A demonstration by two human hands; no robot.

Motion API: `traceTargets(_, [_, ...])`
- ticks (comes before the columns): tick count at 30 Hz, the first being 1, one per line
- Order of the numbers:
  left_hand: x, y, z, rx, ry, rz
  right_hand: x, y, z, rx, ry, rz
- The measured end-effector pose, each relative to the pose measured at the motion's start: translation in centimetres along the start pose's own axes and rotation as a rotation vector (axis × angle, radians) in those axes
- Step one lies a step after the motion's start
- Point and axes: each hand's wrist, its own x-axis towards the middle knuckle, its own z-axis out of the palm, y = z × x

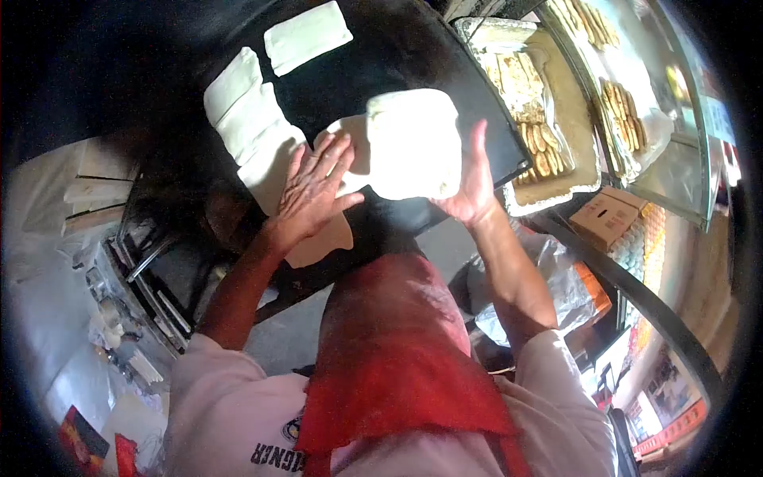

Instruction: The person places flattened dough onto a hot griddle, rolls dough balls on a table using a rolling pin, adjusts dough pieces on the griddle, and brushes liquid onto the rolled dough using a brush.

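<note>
Several flat white dough sheets (246,103) lie on a black flat surface (397,56), most of them in a row on its left side. My left hand (314,187) is open, its fingers spread over a dough sheet near the middle. In my right hand (474,179) is a brightly lit, squarish dough sheet (413,145). That hand's thumb points up beside the sheet's right edge, and its fingers are mostly hidden beneath. The held sheet partly covers a dough sheet (346,131) behind it. A separate dough sheet (308,37) lies at the far edge.
To the right stands a lined tray (588,171) with browned pastry pieces (540,151). Beyond it is a glass case (675,183) holding more browned sticks (622,115). A cardboard box (608,216) and a plastic bag (548,274) sit lower right. My red apron (397,342) meets the near edge.
</note>
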Motion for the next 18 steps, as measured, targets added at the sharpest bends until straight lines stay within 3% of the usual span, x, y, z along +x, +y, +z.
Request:
traceTargets(1, [-0.2, 0.0, 0.7, 0.016, -0.105, 0.007, -1.4, 0.6, 0.7, -0.073, 0.134, -0.045])
traceTargets(2, [0.8, -0.5, 1.6, 0.062, -0.058, 0.011, -2.5, 1.5, 1.9, -0.077, 0.149, -0.045])
traceTargets(4, [4.3, -1.6, 1.9, 0.097, 0.052, -0.030, -4.4, 3.0, 4.3, -0.545, 0.369, -0.261])
traceTargets(5, [6.1, -2.5, 2.0, 0.107, 0.122, -0.045, -5.1, 3.7, 5.0, -0.709, 0.357, -0.317])
traceTargets(7, [8.5, -3.8, 0.2, -0.042, 0.159, -0.095, -6.0, 4.1, 3.2, -1.265, 0.187, -0.417])
traceTargets(9, [7.2, -6.3, -0.9, -0.228, 0.464, 0.050, -4.0, 3.1, 4.6, -2.169, -0.097, -0.571])
traceTargets(11, [4.3, -7.2, -2.5, -0.138, 0.375, -0.292, -2.4, 3.3, 2.5, -2.892, -0.072, -0.464])
traceTargets(13, [-0.8, -11.0, -1.3, -0.062, 0.412, -0.455, -1.8, 4.0, 0.8, -2.938, -0.052, -0.465])
traceTargets(15, [-4.8, -12.2, -1.5, 0.000, 0.239, -0.763, -1.6, 5.2, 0.8, -2.721, 0.128, -0.391])
traceTargets(17, [-6.2, -12.2, -1.5, 0.015, 0.150, -0.835, 0.0, 6.9, 1.3, -2.651, 0.094, -0.480])
traceTargets(18, [-6.3, -12.3, -1.7, 0.032, 0.074, -0.899, 1.2, 7.5, 1.5, -2.770, 0.064, -0.489])
